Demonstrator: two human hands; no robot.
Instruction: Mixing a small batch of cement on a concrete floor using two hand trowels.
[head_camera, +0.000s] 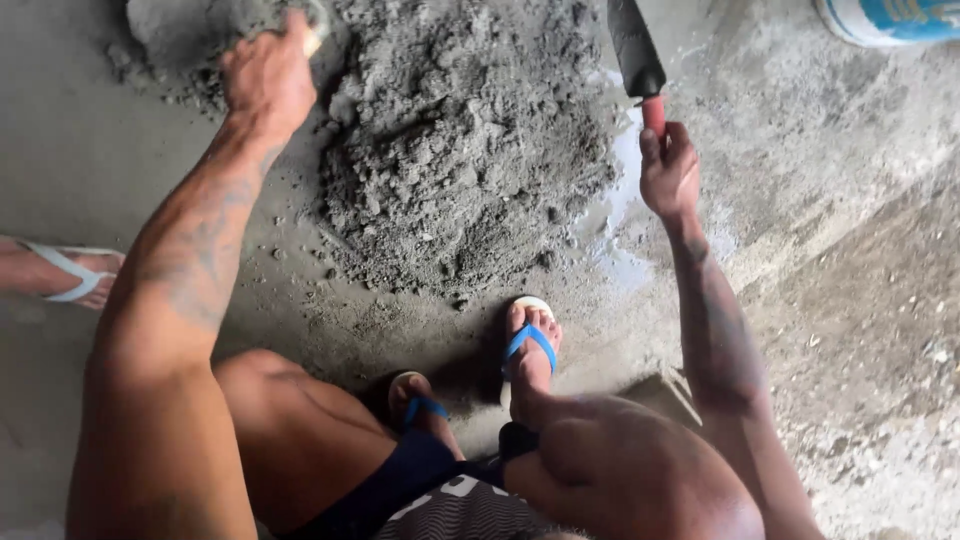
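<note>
Concrete floor (120, 150), mortar pile (460, 150); right hand (668, 175) grips trowel (636, 50), left hand (268, 75) outstretched.

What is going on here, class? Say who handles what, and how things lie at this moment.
A person squats over a pile of grey mortar mix on a concrete floor. Their right hand grips the red handle of a trowel, its blade raised at the pile's far edge. Their left hand presses a pale tool into a smaller grey heap. Wet patches lie beside the pile. Another person's sandalled foot stands at the left, and a bucket at the top right.
</note>
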